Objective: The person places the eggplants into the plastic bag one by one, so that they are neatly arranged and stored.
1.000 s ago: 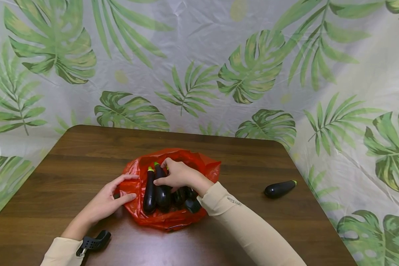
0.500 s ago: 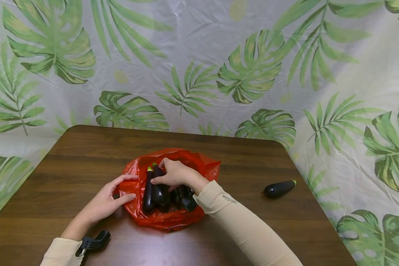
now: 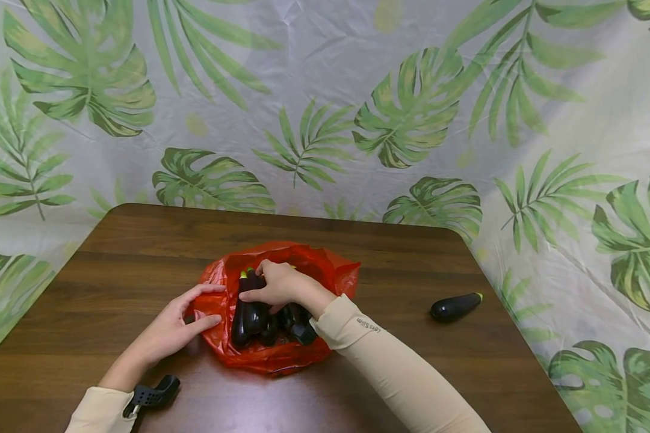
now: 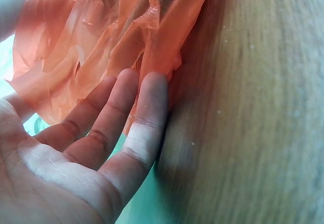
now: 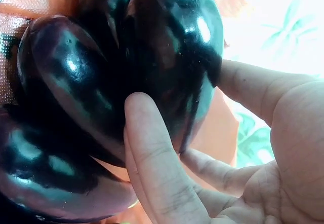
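A crinkled red plastic bag (image 3: 273,364) lies wide open on the table, with several glossy dark eggplants inside. My right hand (image 3: 281,285) reaches into it from above and grips an eggplant (image 5: 174,36) near its narrow end, thumb on one side and fingers on the other. This eggplant overlaps its neighbours; another eggplant (image 3: 240,331) lies along the left side, and more dark eggplants (image 3: 302,332) show under my right wrist. At the bag's left edge, my left hand (image 3: 168,328) rests with thumb and fingers spread apart, its fingertips against the outside of the plastic in the left wrist view.
A single eggplant (image 3: 455,308) lies outside the bag, near the right edge of the brown wooden table (image 3: 390,264). Behind the table hangs a leaf-patterned cloth (image 3: 314,72). A black strap device (image 3: 154,394) sits at my left wrist.
My right hand has shifted slightly left inside the bag, drawing the gripped eggplant toward the leftmost one, over its neighbours. My left hand and the lone eggplant stay put.
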Demonstrator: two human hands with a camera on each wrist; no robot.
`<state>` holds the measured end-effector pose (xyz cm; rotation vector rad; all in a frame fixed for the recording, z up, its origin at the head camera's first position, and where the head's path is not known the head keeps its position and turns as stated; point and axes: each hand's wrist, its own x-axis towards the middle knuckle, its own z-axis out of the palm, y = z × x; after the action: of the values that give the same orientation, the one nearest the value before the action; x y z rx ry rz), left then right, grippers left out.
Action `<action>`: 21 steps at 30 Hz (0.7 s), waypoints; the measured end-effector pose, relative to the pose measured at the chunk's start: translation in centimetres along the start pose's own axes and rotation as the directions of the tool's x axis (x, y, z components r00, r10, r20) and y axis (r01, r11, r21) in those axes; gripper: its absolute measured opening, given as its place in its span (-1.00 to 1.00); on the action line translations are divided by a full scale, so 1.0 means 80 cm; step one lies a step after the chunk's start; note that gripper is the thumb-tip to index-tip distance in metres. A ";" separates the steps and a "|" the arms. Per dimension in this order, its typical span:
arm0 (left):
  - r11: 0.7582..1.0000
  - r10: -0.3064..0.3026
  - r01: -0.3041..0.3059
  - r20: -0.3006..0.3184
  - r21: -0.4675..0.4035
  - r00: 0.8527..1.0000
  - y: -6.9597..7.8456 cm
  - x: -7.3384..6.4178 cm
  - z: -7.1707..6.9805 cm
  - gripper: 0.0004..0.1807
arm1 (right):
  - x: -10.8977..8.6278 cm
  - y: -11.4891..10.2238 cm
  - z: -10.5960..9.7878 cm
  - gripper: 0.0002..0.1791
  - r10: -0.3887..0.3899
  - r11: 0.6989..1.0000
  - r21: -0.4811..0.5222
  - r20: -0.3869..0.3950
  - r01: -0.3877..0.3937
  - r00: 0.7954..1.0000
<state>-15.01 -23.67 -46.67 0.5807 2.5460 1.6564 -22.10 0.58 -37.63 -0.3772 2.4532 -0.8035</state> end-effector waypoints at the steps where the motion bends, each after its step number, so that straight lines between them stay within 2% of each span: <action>1: 1.000 0.001 -0.001 0.000 0.000 1.000 0.000 0.000 0.000 -0.44 | 0.000 0.000 0.000 -0.26 -0.001 1.000 -0.005 0.004 0.001 1.000; 11: 1.000 0.007 -0.007 0.003 -0.011 1.000 0.000 0.001 0.001 -0.44 | -0.004 0.005 -0.007 -0.27 -0.017 1.000 0.014 0.026 0.017 1.000; 21: 1.000 -0.014 0.015 -0.007 0.028 1.000 0.001 0.001 -0.001 -0.44 | -0.009 0.005 -0.017 -0.26 -0.021 0.999 0.029 0.034 0.020 0.999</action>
<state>-15.04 -23.68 -46.57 0.5579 2.5757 1.6243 -22.32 1.81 -36.63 -0.4028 2.4074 -0.8332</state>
